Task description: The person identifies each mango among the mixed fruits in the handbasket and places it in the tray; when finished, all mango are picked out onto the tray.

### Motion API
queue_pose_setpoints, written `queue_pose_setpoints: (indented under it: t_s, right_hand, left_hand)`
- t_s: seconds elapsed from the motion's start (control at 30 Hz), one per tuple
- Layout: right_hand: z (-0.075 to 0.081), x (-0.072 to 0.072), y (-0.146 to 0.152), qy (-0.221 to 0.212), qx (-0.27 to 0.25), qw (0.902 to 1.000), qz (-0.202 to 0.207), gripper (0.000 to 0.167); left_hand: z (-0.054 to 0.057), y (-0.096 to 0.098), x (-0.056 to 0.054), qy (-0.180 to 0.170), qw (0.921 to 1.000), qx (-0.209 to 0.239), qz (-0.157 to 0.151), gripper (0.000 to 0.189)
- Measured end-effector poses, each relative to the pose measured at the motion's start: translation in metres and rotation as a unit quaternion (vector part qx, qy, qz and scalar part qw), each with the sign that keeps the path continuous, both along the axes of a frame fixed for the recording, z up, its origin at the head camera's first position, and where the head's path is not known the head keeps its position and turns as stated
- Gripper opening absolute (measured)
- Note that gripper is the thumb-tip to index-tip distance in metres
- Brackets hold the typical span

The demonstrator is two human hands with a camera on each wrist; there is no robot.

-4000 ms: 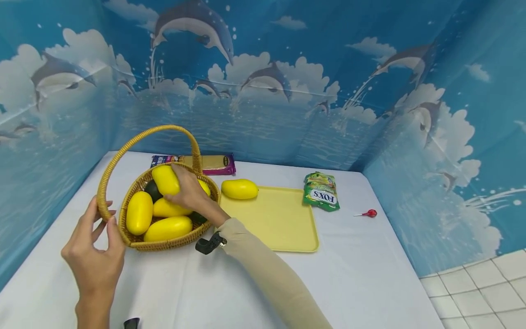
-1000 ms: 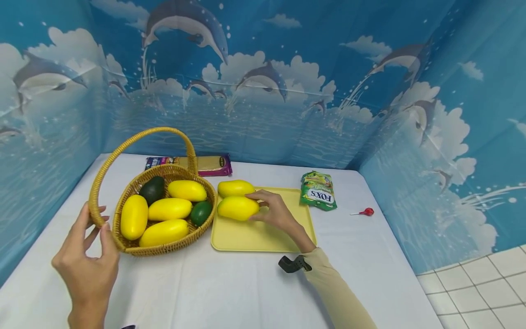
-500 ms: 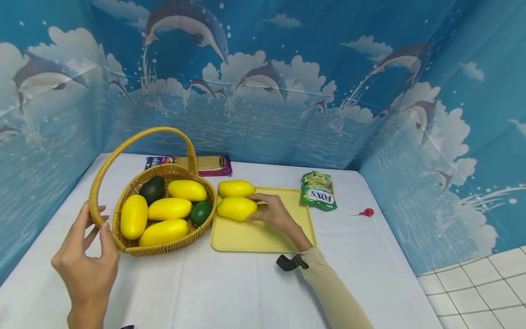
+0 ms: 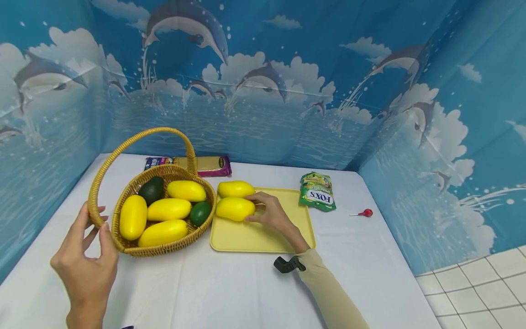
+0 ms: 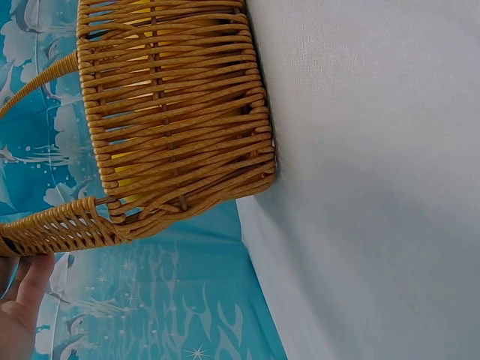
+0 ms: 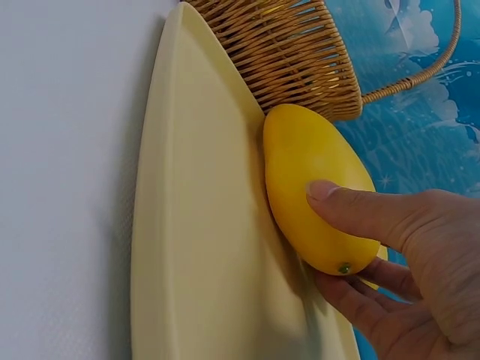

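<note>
Yellow mango (image 6: 307,154): smooth, plump, glossy, slightly curved outline, small dark-green stem scar (image 6: 344,268) at the end nearest the palm. Sits at the left side of the pale yellow tray (image 4: 263,236), just beside a second mango (image 4: 236,188) at the tray's far left corner. Right hand (image 4: 273,213) has it pinched by the stem end: thumb on one side, fingers on the other. Left hand (image 4: 87,265) grips the basket handle (image 4: 164,130) near its lower left end. Hands well apart. Right wrist view gives the scar and the thumb pressed on the skin; head view shows neither clearly, but has the full tray layout. In the right wrist view the second mango is only a yellow sliver behind the fingers. Left wrist view adds the weave: yellow showing through the gaps, basket base down on the white cloth (image 4: 246,292). Most of the left hand is cropped there. Wicker basket (image 4: 164,249), per head view: four yellow fruits (image 4: 169,209), two dark-green fruits (image 4: 152,190), one at the far left, one at the right wall. Long packet (image 4: 213,166) behind the basket, green FOX'S bag (image 4: 318,192) by the tray's far right corner, red lollipop (image 4: 365,213) farther right.
</note>
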State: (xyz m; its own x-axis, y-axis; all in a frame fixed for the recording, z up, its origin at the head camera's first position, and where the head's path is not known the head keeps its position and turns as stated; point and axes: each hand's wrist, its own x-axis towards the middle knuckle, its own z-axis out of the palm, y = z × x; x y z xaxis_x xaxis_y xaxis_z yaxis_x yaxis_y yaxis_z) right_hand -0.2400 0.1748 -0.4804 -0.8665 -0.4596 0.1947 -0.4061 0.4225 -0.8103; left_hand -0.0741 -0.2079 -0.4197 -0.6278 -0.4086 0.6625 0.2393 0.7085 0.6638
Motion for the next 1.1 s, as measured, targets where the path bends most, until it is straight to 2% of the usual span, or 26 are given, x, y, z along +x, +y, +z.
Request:
queue_pose_setpoints:
  t_s: [0.4,0.67,0.8,0.97,1.1]
  right_hand:
    - [0.001,0.001,0.003,-0.008,0.015,0.9998,-0.005,0.063]
    - [0.012,0.006,0.013,0.013,0.039,0.9991,-0.012,0.064]
    - [0.026,0.005,0.019,0.052,0.040,0.9977,-0.017,0.065]
    - [0.054,0.006,0.019,0.114,0.035,0.9924,-0.030,0.066]
    - [0.077,0.007,0.012,0.157,0.034,0.9869,-0.018,0.067]
  left_hand:
    - [0.003,0.002,0.000,0.008,0.9999,0.005,0.005,0.061]
    - [0.000,0.001,0.001,0.007,1.0000,0.005,-0.002,0.062]
    - [0.000,0.000,0.001,0.007,1.0000,0.004,-0.002,0.063]
    - [0.000,0.002,-0.001,0.019,0.9997,0.014,0.007,0.065]
    - [-0.001,0.003,-0.002,0.026,0.9994,0.021,0.011,0.066]
